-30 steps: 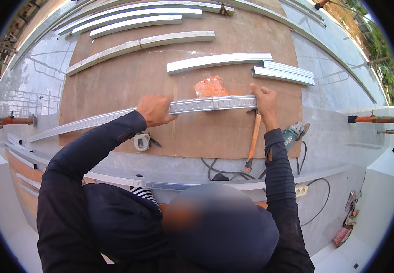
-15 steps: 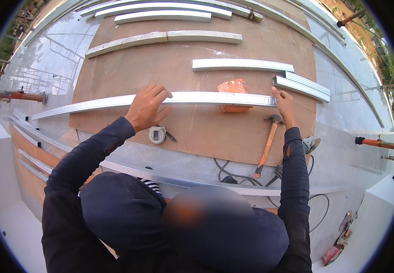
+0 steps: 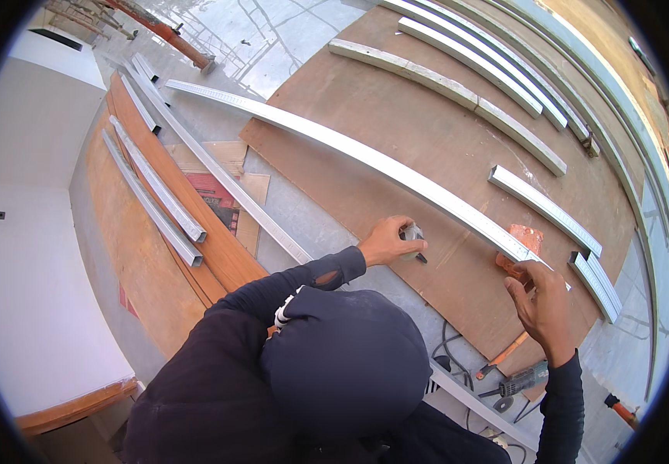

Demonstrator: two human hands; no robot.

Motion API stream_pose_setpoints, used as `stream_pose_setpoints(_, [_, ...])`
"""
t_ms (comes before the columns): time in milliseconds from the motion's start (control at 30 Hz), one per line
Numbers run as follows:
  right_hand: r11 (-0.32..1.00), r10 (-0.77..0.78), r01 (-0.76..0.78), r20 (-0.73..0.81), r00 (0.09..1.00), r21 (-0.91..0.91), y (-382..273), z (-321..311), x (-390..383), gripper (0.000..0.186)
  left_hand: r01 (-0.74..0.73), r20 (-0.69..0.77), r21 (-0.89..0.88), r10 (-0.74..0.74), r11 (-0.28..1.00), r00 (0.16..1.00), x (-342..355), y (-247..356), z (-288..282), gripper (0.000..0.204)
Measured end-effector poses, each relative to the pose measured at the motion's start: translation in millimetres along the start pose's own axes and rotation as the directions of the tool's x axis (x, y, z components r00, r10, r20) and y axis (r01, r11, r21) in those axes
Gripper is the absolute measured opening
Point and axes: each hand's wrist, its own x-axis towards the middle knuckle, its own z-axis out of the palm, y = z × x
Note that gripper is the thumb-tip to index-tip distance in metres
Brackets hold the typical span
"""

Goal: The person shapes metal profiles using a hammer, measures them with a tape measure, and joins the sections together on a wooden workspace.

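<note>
My left hand [image 3: 387, 241] is closed around a tape measure [image 3: 413, 233] at the near edge of the brown board. A long silvery metal profile [image 3: 381, 168] slants across the board, its right end resting over a broken orange brick [image 3: 527, 238]. At that end is my right hand [image 3: 543, 305], with bent fingers at the profile's near edge and the thumb close to the forefinger. The hand partly hides the profile and the brick. Below it, the orange handle of a hammer [image 3: 504, 354] shows; its head is out of sight behind my hand.
Short metal profiles [image 3: 547, 207] lie right of the brick, and more bars [image 3: 458, 99] lie farther back. An angle grinder [image 3: 526, 379] and black cable are near my right forearm. At left are wooden planks [image 3: 222, 263] with metal tubes, beside a white wall [image 3: 25, 271].
My left hand has left the long profile and taken hold of the tape measure. My view has turned left, and my right hand has stayed by the profile's right end.
</note>
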Motion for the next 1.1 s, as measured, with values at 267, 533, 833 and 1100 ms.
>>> stream_pose_setpoints(267, [0.939,-0.338,0.341,-0.060,0.939,0.042,-51.6,62.1,39.0,0.064,0.311,0.293,-0.847,-0.110,0.432,0.950,-21.5,90.0,8.7,0.045])
stream_pose_setpoints(533, [0.911,-0.361,0.369,0.076,0.930,-0.185,-40.9,74.6,38.8,0.045,0.310,0.222,-0.737,-0.218,0.601,0.950,-29.2,73.5,-20.7,0.029])
stream_pose_setpoints(833, [0.890,-0.284,0.263,-0.003,0.959,-0.372,74.9,30.5,-31.4,0.042,-0.186,-0.480,-0.785,-0.390,0.591,0.786,-55.9,-11.2,-301.7,0.020])
stream_pose_setpoints(1100, [0.915,-0.310,0.306,0.027,0.950,-0.264,29.9,25.5,-5.6,0.034,-0.295,-0.506,-0.809,-0.347,0.509,0.790,-35.8,3.2,-288.3,0.025])
